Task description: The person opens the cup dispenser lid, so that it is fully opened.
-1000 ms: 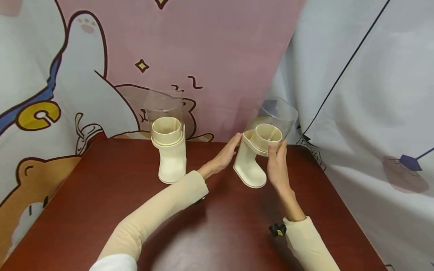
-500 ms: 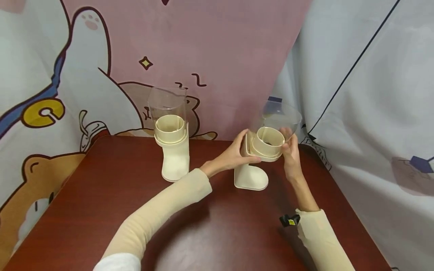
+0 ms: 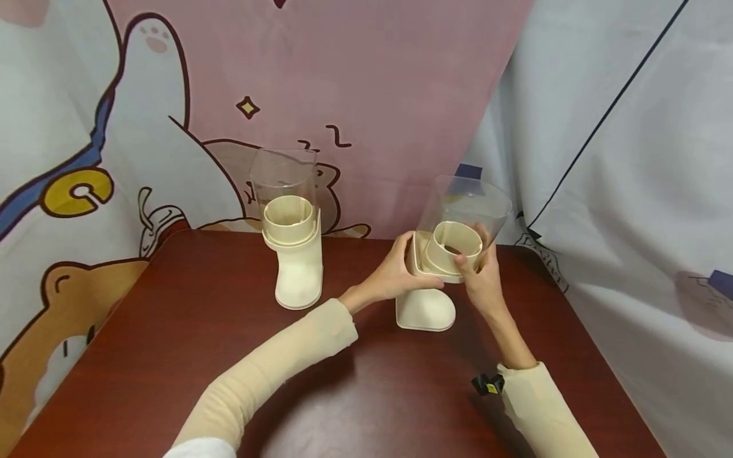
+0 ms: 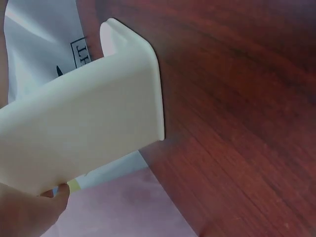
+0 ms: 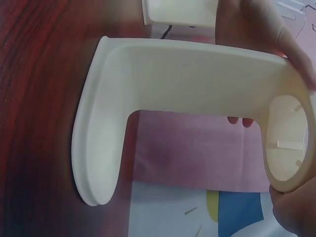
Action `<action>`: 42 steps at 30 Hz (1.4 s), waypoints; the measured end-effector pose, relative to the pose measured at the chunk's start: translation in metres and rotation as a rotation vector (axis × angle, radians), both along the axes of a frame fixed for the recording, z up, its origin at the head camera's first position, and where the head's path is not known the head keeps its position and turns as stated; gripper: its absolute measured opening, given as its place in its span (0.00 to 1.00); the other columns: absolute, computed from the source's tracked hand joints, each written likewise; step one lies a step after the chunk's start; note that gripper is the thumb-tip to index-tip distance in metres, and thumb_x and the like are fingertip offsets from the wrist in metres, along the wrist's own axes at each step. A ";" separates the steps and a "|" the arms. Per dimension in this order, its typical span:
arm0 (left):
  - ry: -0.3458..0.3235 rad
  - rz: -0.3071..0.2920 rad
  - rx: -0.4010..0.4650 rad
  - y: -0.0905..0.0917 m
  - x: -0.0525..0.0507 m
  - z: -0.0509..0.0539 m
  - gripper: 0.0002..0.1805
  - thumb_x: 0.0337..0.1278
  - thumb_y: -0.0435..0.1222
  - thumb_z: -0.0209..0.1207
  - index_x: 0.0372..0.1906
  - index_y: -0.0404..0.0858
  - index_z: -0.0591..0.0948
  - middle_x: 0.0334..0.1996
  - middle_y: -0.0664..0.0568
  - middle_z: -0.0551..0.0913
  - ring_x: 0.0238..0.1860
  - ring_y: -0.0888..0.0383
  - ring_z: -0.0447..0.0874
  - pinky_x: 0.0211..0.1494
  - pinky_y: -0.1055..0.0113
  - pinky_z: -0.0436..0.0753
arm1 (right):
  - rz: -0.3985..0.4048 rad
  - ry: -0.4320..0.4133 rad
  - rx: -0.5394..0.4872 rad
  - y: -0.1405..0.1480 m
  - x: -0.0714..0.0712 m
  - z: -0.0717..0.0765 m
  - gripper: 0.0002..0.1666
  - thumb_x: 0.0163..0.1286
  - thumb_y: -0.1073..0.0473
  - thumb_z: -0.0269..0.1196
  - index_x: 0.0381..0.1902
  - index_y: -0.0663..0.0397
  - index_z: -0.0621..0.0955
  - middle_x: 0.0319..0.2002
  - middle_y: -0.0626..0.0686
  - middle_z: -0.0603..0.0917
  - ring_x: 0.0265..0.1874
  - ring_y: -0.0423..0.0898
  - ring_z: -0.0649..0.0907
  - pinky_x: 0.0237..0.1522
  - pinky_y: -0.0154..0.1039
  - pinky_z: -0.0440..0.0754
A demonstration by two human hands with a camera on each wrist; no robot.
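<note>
At the table's right side stands a cream C-shaped stand [image 3: 425, 310] with a round cup [image 3: 457, 243] on top and a clear container [image 3: 466, 200] around the cup. My left hand [image 3: 394, 272] grips the stand's upper back, thumb along the front edge; in the left wrist view, fingers [image 4: 27, 210] lie against the stand [image 4: 84, 118]. On the right, my other hand [image 3: 483, 280] holds the cup end, thumb at the cup's rim and fingers behind the clear wall. The right wrist view shows the stand's foot [image 5: 98, 143] on the table and the ring's open underside.
A second matching stand [image 3: 300, 270] with its cup and clear container stands upright to the left on the dark red table [image 3: 355, 401]. Printed cloth [image 3: 389, 114] hangs behind the table, and pale cloth [image 3: 647, 159] hangs on the right.
The right stand has turned, its foot now pointing right. My left hand has moved from its side to a grip on its upper part; my right thumb has shifted onto the cup's rim.
</note>
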State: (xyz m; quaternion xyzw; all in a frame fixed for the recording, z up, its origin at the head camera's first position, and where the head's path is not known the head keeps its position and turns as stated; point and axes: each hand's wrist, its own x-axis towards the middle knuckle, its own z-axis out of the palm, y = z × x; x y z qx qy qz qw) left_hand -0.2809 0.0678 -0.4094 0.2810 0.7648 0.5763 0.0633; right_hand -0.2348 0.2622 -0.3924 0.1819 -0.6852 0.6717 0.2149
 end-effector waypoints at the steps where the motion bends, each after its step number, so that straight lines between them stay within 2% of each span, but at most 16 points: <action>1: 0.006 0.007 0.003 -0.001 0.002 0.000 0.60 0.37 0.52 0.79 0.75 0.50 0.54 0.67 0.56 0.63 0.63 0.60 0.69 0.67 0.59 0.71 | 0.001 0.002 0.005 -0.001 0.001 0.000 0.46 0.67 0.47 0.68 0.73 0.54 0.57 0.66 0.56 0.68 0.59 0.49 0.73 0.55 0.25 0.77; 8: 0.047 0.034 0.012 -0.013 0.021 -0.001 0.60 0.36 0.50 0.80 0.74 0.47 0.55 0.66 0.55 0.64 0.62 0.60 0.70 0.66 0.61 0.73 | 0.011 0.032 0.004 -0.014 0.016 -0.003 0.52 0.64 0.41 0.69 0.74 0.55 0.57 0.67 0.53 0.67 0.61 0.47 0.72 0.59 0.27 0.74; 17: 0.097 0.101 0.047 -0.043 0.062 -0.005 0.61 0.32 0.47 0.82 0.72 0.48 0.56 0.63 0.54 0.66 0.62 0.59 0.70 0.65 0.61 0.73 | 0.071 0.069 -0.001 -0.046 0.045 -0.008 0.54 0.60 0.36 0.69 0.74 0.53 0.58 0.64 0.53 0.71 0.61 0.45 0.74 0.60 0.28 0.75; 20: 0.142 0.131 0.030 -0.054 0.075 -0.006 0.61 0.30 0.48 0.83 0.72 0.48 0.57 0.60 0.55 0.67 0.60 0.59 0.70 0.65 0.61 0.73 | 0.099 0.094 -0.001 -0.057 0.053 -0.008 0.55 0.60 0.35 0.68 0.75 0.54 0.58 0.67 0.56 0.70 0.63 0.45 0.74 0.63 0.30 0.73; 24: 0.251 0.165 -0.051 -0.069 0.088 -0.007 0.65 0.27 0.54 0.82 0.74 0.48 0.56 0.57 0.54 0.68 0.58 0.59 0.69 0.63 0.61 0.74 | 0.129 0.105 0.013 -0.070 0.065 -0.009 0.58 0.59 0.32 0.67 0.76 0.54 0.57 0.73 0.58 0.64 0.66 0.46 0.72 0.65 0.32 0.71; 26: 0.279 0.141 -0.055 -0.076 0.092 -0.009 0.66 0.27 0.54 0.81 0.74 0.47 0.53 0.59 0.53 0.67 0.59 0.59 0.69 0.64 0.62 0.73 | 0.137 0.090 0.026 -0.077 0.071 -0.008 0.59 0.59 0.32 0.67 0.77 0.53 0.55 0.74 0.58 0.62 0.67 0.47 0.71 0.66 0.32 0.70; 28: 0.280 0.097 -0.020 -0.082 0.094 -0.010 0.67 0.29 0.50 0.82 0.75 0.46 0.51 0.61 0.52 0.67 0.60 0.59 0.70 0.65 0.62 0.73 | 0.151 0.060 0.054 -0.082 0.077 -0.006 0.58 0.60 0.34 0.68 0.77 0.50 0.53 0.75 0.57 0.60 0.68 0.46 0.70 0.67 0.32 0.69; 32: 0.261 0.024 0.071 -0.093 0.097 -0.011 0.64 0.31 0.42 0.82 0.73 0.44 0.50 0.63 0.48 0.69 0.61 0.57 0.73 0.67 0.62 0.73 | 0.222 0.006 0.125 -0.081 0.081 0.011 0.57 0.60 0.39 0.71 0.76 0.49 0.53 0.73 0.53 0.63 0.67 0.42 0.71 0.65 0.29 0.69; 35: 0.286 0.011 0.058 -0.098 0.099 -0.011 0.63 0.30 0.42 0.82 0.71 0.41 0.50 0.61 0.46 0.70 0.59 0.58 0.74 0.66 0.64 0.73 | 0.348 0.068 0.073 -0.078 0.073 0.033 0.60 0.57 0.43 0.75 0.75 0.58 0.54 0.72 0.60 0.66 0.68 0.47 0.72 0.67 0.34 0.71; 38: 0.301 -0.001 0.048 -0.099 0.100 -0.011 0.63 0.30 0.41 0.81 0.70 0.40 0.50 0.60 0.47 0.71 0.58 0.58 0.75 0.65 0.64 0.73 | 0.458 0.194 -0.051 -0.084 0.060 0.048 0.64 0.54 0.44 0.77 0.75 0.64 0.53 0.70 0.67 0.67 0.68 0.56 0.73 0.69 0.44 0.72; 40: 0.309 -0.004 0.044 -0.098 0.102 -0.013 0.62 0.31 0.40 0.81 0.70 0.39 0.50 0.59 0.47 0.71 0.57 0.58 0.75 0.65 0.65 0.73 | 0.452 0.277 -0.101 -0.091 0.056 0.051 0.63 0.53 0.43 0.77 0.74 0.64 0.56 0.68 0.66 0.71 0.65 0.58 0.76 0.68 0.48 0.73; 42: 0.329 0.005 0.039 -0.097 0.102 -0.014 0.62 0.31 0.40 0.80 0.71 0.38 0.50 0.60 0.48 0.70 0.57 0.57 0.75 0.65 0.64 0.73 | 0.409 0.339 -0.137 -0.097 0.055 0.050 0.60 0.55 0.41 0.76 0.72 0.65 0.58 0.64 0.66 0.76 0.60 0.58 0.81 0.64 0.49 0.77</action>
